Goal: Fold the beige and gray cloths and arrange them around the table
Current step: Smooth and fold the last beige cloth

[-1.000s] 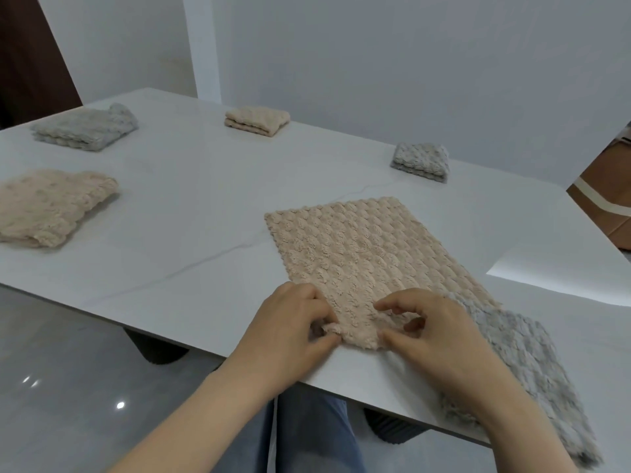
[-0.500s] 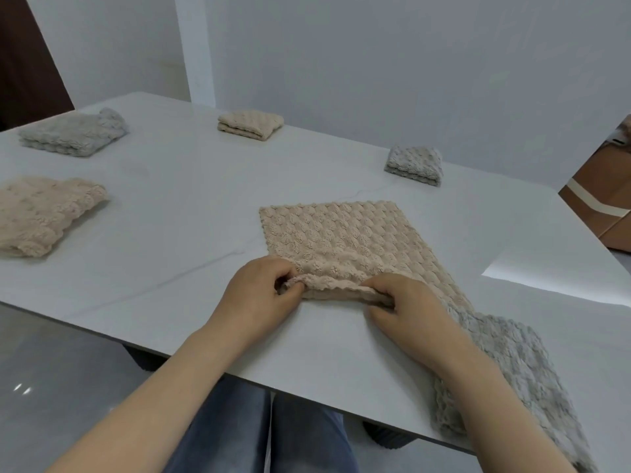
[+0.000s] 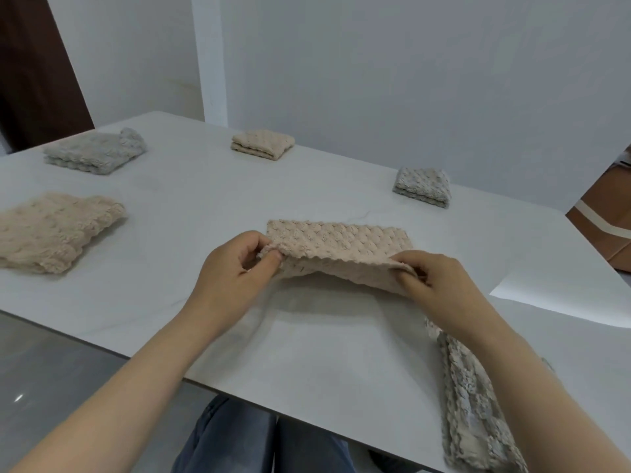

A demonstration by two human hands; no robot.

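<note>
Four folded cloths lie beyond the beige cloth (image 3: 336, 245), whose near edge the left hand (image 3: 235, 268) and right hand (image 3: 440, 285) pinch mid-fold, while the gray cloth (image 3: 474, 404) beside it waits unfolded.

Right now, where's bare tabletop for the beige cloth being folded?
Free: white tabletop between the folded beige cloth at left and the left hand; also right of the small folded gray cloth. Crowded: near right edge, under an unfolded gray cloth.

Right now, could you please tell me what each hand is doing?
Left hand: pinches the left corner of the textured beige cloth.
Right hand: pinches its right corner.
</note>
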